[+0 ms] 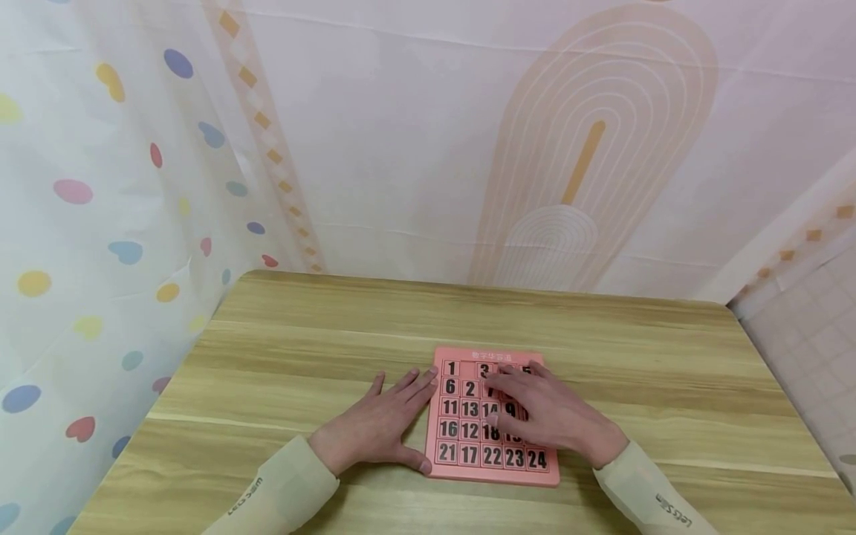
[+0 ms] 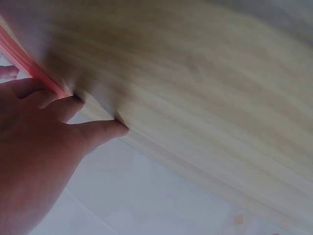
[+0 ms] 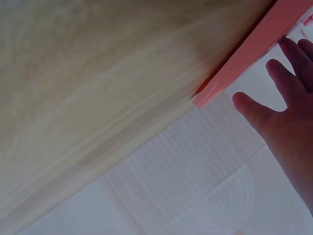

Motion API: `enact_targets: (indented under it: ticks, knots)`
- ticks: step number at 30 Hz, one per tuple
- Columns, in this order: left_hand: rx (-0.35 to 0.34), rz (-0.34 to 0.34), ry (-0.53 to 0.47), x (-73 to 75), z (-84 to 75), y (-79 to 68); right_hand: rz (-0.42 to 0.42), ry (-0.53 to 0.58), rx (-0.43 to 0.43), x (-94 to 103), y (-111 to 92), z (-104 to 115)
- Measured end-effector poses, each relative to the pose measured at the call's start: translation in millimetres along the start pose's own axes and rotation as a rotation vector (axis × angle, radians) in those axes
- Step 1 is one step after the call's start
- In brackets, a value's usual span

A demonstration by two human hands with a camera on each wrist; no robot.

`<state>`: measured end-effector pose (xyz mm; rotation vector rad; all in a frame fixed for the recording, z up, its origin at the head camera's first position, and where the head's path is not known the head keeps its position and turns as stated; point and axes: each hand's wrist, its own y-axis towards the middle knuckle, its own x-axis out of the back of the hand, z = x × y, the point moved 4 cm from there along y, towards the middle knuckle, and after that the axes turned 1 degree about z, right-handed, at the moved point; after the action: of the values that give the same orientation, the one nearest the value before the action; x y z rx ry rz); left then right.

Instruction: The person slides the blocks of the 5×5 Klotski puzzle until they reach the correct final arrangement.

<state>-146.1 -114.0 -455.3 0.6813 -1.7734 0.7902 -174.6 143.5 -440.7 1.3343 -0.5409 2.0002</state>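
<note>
A pink number sliding puzzle (image 1: pixel 493 475) lies flat on the wooden table, its tiles printed with black numbers. In its top row a gap shows between the 1 and the 3. My left hand (image 1: pixel 377 427) is spread flat on the table, with fingertips and thumb right at the puzzle's left edge. Over the right part of the puzzle is my right hand (image 1: pixel 558 409), its index fingertip at the 7 tile, hiding several tiles. In the right wrist view the fingers (image 3: pixel 254 110) are extended beside the pink frame (image 3: pixel 249 51); in the left wrist view they meet its side (image 2: pixel 32 66).
Wood-grain table (image 1: pixel 321 334) surrounds the puzzle on all sides. A patterned cloth (image 1: pixel 394 148) hangs behind the table's back edge, and a dotted cloth (image 1: pixel 127 200) hangs along the left.
</note>
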Motion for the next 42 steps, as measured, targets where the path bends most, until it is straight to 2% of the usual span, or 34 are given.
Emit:
enact_targets:
  ticks: [42]
  knots:
    - [0.002, 0.005, -0.003, -0.9, 0.6, 1.2, -0.008, -0.04, -0.002, 2.0, -7.3, -0.8]
